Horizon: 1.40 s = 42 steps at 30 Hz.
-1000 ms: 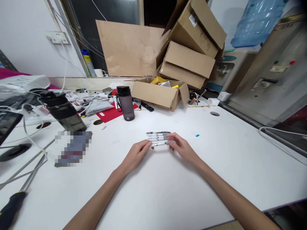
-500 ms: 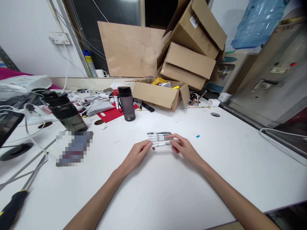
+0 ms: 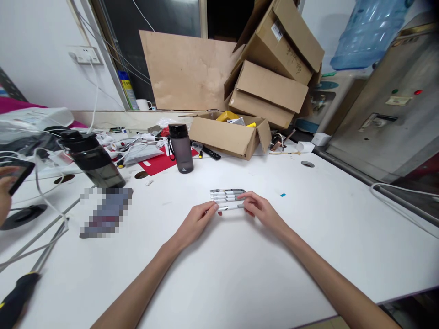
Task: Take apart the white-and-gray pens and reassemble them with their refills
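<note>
Several white-and-grey marker pens [image 3: 227, 195] lie side by side in a row on the white table [image 3: 240, 274]. My left hand [image 3: 195, 222] pinches the left end of the nearest pen [image 3: 230, 207]. My right hand [image 3: 262, 210] pinches that same pen's right end, fingers curled. The pen sits just in front of the row, close to the tabletop.
A grey water bottle [image 3: 181, 148] and a dark bottle [image 3: 92, 160] stand at the back left among cables and clutter. An open cardboard box [image 3: 229, 134] and stacked boxes [image 3: 274, 77] sit behind. Another person's hand [image 3: 4, 194] holds a phone at the far left. A screwdriver [image 3: 17, 297] lies at the front left.
My hands and the pens have hardly moved. Another person's hand has come into view at the far left edge by the phone.
</note>
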Each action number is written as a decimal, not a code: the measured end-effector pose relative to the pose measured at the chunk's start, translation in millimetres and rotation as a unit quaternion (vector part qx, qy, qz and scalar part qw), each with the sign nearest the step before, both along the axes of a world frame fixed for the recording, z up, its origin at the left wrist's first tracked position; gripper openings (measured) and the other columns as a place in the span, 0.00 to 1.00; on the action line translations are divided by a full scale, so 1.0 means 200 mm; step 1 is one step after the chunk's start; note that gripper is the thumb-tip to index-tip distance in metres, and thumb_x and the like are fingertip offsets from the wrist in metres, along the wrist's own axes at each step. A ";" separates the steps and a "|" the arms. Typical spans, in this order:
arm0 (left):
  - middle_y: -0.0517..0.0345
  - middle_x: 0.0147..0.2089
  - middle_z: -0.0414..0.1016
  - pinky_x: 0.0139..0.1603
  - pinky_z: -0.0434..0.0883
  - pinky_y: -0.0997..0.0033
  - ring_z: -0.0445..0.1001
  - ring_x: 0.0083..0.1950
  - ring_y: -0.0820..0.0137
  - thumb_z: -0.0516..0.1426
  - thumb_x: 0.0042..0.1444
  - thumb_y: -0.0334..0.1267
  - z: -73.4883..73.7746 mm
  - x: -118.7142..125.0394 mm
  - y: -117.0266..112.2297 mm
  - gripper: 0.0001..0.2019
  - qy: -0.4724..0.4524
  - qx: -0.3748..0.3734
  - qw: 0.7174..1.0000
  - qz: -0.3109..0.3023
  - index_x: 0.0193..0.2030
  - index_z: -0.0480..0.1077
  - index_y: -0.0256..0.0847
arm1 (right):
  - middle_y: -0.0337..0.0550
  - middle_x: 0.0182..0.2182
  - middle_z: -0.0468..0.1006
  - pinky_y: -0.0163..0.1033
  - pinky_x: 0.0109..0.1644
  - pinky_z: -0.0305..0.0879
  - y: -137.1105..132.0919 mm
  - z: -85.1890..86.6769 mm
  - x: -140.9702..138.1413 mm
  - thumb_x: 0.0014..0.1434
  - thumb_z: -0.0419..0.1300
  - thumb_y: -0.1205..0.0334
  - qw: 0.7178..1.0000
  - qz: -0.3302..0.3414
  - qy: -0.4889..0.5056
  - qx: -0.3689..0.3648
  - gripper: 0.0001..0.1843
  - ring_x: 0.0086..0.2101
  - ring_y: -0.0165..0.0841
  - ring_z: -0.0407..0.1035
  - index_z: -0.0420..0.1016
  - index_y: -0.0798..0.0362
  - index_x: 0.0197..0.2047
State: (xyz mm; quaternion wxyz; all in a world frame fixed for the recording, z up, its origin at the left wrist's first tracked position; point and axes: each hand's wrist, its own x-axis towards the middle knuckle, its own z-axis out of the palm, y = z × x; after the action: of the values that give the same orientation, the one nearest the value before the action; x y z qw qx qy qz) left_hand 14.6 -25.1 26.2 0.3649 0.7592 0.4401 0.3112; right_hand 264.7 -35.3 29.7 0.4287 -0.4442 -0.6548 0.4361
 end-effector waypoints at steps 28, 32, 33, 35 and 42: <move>0.57 0.38 0.76 0.45 0.65 0.68 0.70 0.40 0.66 0.52 0.71 0.48 0.00 0.00 0.00 0.18 -0.006 0.038 0.999 -0.034 0.36 0.75 0.41 | 0.38 0.32 0.66 0.39 0.36 0.53 0.01 -0.03 0.01 0.70 0.53 0.47 1.000 0.020 -0.003 0.001 0.16 0.32 0.34 0.58 0.76 0.46 0.48; 0.54 0.43 0.78 0.48 0.73 0.64 0.72 0.41 0.65 0.55 0.69 0.50 -0.01 0.03 0.00 0.16 -0.169 -0.072 0.982 -0.034 0.46 0.78 0.41 | 0.36 0.25 0.66 0.39 0.34 0.53 0.01 -0.02 -0.02 0.67 0.57 0.46 0.999 -0.011 0.037 -0.012 0.16 0.28 0.33 0.58 0.76 0.49 0.46; 0.52 0.46 0.78 0.49 0.75 0.62 0.73 0.42 0.65 0.57 0.68 0.50 -0.02 0.04 0.00 0.16 -0.212 -0.096 0.972 -0.035 0.51 0.77 0.42 | 0.36 0.25 0.66 0.39 0.34 0.54 0.00 -0.02 -0.03 0.67 0.58 0.46 0.998 -0.021 0.055 -0.015 0.16 0.28 0.32 0.59 0.76 0.50 0.46; 0.51 0.48 0.77 0.48 0.78 0.60 0.73 0.44 0.64 0.61 0.64 0.49 -0.03 0.06 0.00 0.17 -0.276 -0.120 0.953 -0.034 0.53 0.77 0.41 | 0.36 0.25 0.67 0.39 0.35 0.56 -0.03 -0.02 -0.08 0.67 0.57 0.47 0.994 -0.037 0.099 -0.032 0.16 0.27 0.31 0.60 0.75 0.52 0.44; 0.52 0.46 0.73 0.45 0.78 0.65 0.72 0.47 0.64 0.60 0.65 0.48 0.00 0.08 -0.02 0.13 -0.330 -0.112 0.937 -0.014 0.45 0.77 0.40 | 0.38 0.29 0.76 0.43 0.41 0.68 -0.18 -0.04 -0.26 0.67 0.58 0.47 0.988 0.044 0.120 -0.085 0.17 0.31 0.34 0.72 0.71 0.50 0.50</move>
State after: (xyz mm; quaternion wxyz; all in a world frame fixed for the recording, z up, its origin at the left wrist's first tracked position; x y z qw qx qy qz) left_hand 30.5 -29.6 27.0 0.5768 0.5738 0.3168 0.4876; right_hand 212.9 -70.4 22.1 0.4451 -0.3943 -0.5780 0.5589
